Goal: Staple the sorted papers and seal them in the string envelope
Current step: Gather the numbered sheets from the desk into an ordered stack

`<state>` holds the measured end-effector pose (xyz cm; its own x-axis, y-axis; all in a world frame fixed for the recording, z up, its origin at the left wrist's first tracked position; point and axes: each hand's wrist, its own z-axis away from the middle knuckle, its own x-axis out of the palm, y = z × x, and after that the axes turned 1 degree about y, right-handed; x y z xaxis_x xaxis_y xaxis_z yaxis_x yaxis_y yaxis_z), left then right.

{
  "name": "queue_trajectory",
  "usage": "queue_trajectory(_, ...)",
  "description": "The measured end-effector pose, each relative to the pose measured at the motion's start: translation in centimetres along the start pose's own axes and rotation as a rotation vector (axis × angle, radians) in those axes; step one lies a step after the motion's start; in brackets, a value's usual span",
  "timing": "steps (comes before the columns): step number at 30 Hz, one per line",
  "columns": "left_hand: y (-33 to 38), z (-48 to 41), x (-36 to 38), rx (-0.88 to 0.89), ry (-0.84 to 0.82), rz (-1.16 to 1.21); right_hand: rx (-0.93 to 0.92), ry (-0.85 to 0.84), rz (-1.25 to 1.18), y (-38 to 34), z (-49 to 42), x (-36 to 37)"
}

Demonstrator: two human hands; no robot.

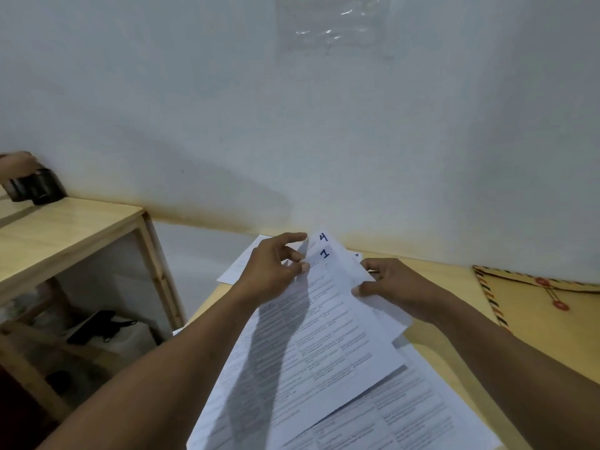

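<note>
Closest to us, a printed sheet [406, 414] lies flat on the bench [454, 362], half buried under the papers [311, 336] that both hands are working. These sheets are fanned and out of line, with a handwritten 1 [324, 254] on the top page and a 4 [322, 237] peeking out on the page behind it. The left hand [272, 271] sits at the top edge of the papers, thumb and forefinger pinching that edge just left of the numbers, the other fingers [292, 237] loosely spread. The right hand [394, 285] clamps the right-hand edge of the papers, thumb on top, fingers tucked beneath.

So this looks like the sorting and squaring step, not stapling yet. No stapler shows anywhere that I can make out. Another loose page [242, 261] lies on the bench beyond the papers, behind the left hand. The string envelope [532, 300] waits to the right of the papers, well apart, flat against the wall.

Next, I judge, the pages need ordering by number and knocking flush at one corner, both hands keeping the edges together, before any staple goes in.
</note>
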<state>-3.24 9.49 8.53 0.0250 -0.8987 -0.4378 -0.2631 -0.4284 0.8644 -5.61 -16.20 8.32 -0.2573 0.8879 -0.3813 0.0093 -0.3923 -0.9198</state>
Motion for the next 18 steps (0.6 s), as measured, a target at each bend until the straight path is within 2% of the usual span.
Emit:
queue_trajectory(6,1.2,-0.2,1.0,-0.072,0.016,0.123,-0.039,-0.009,-0.095,-0.2,1.3,-0.4)
queue_trajectory(11,1.3,0.4,1.3,-0.091,0.017,0.132,-0.056,0.025,-0.150,-0.2,1.9,0.1)
queue_trajectory(18,1.0,0.8,1.8,-0.108,0.028,0.106,-0.157,0.055,0.004,-0.4,2.1,1.4)
